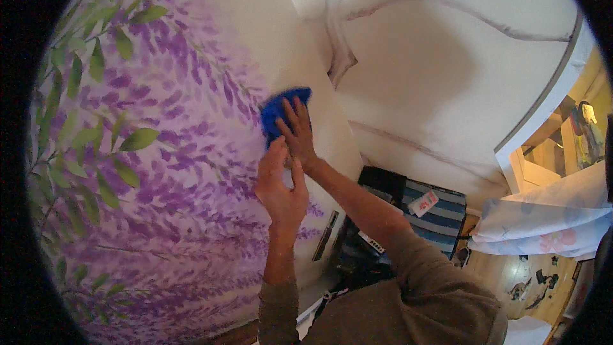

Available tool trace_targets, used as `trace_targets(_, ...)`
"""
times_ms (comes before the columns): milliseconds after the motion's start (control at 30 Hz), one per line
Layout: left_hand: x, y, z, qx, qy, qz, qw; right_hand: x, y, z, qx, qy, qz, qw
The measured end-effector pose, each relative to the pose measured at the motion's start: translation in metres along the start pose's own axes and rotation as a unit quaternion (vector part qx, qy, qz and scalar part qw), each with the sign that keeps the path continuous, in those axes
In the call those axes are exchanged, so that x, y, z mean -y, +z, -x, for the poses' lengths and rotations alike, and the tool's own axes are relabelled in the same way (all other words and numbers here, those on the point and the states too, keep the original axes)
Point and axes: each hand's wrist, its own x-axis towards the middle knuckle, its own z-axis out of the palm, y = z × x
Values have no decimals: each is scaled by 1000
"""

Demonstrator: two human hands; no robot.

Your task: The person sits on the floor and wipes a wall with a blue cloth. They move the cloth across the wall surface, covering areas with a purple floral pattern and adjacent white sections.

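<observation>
A blue cloth [277,112] lies bunched against the painted wall [282,38], close to the corner where two walls meet. My right hand [299,136] presses on it with spread fingers. Just below, my left hand [281,191] is raised with its fingertips by the cloth's lower edge and its thumb apart. Whether those fingertips grip the cloth is hidden from this angle. Purple blossoms [191,153] and green leaves [139,140] are painted on the wall, to the left of both hands.
The adjoining wall bears painted brown branches [337,24] and a soft shadow. Below it stands a blue-and-grey striped fabric item [431,215] with a small white-and-red packet [424,203] on top. At right, a floral sheet [541,225] hangs beneath a white-framed opening [536,120].
</observation>
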Motion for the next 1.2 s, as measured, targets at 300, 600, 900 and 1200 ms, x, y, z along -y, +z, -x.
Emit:
trace_targets(300,24,-15,19,-20,56,-66,996,-15,-12,-96,-25,152,51,987)
trace_targets(600,12,9,20,-18,57,-28,998,2,9,12,8,-27,13,1000)
trace_targets(900,7,-3,29,-36,87,-7,996,41,-8,-96,51,23,-1,998)
trace_targets(1200,31,38,63,15,70,-162,984,82,-18,0,97,-3,-24,995)
